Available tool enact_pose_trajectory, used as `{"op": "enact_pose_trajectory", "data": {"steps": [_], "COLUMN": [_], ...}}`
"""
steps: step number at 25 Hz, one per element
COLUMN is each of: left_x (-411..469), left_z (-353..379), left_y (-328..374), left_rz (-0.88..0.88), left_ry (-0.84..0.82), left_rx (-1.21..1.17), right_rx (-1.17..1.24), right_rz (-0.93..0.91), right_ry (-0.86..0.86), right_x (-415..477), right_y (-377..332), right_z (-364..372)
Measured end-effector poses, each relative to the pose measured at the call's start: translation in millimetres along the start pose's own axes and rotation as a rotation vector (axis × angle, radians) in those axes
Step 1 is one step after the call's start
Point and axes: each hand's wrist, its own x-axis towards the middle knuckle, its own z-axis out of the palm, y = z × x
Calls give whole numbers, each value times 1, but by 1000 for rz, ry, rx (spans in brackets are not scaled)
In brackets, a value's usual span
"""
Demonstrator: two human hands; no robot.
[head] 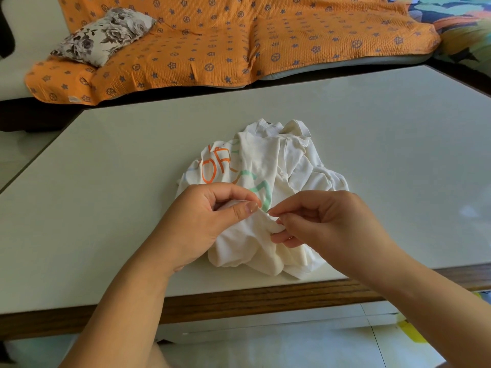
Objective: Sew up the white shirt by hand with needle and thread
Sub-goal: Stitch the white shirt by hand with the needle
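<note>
Left hand (202, 224) pinches a fold of the soft, limp white shirt (265, 181); right hand (326, 221) pinches the needle (267, 213). Best gripped beside the seam.

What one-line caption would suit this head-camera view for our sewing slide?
Left hand pinches a fold of the white shirt on the table; right hand pinches the needle at the fabric.

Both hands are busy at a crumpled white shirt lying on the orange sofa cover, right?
Not quite. The head view shows the white shirt lying on the pale table, not the orange sofa cover behind it. The left hand pinches its cloth, the right hand a needle.
</note>
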Motion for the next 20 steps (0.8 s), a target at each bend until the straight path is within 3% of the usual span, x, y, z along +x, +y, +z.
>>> {"op": "enact_pose_trajectory", "data": {"steps": [9, 15, 20], "left_x": [3, 3, 5], "left_z": [1, 9, 12], "left_y": [-3, -5, -7], "left_rz": [-1, -49, -92], "left_ry": [-28, -80, -58], "left_rx": [-18, -182, -247], "right_rx": [82, 277, 288], "right_rz": [-9, 29, 63], "right_ry": [-62, -107, -112], "right_x": [4, 6, 7], "right_y": [3, 5, 3], "right_z": [-1, 4, 7]}}
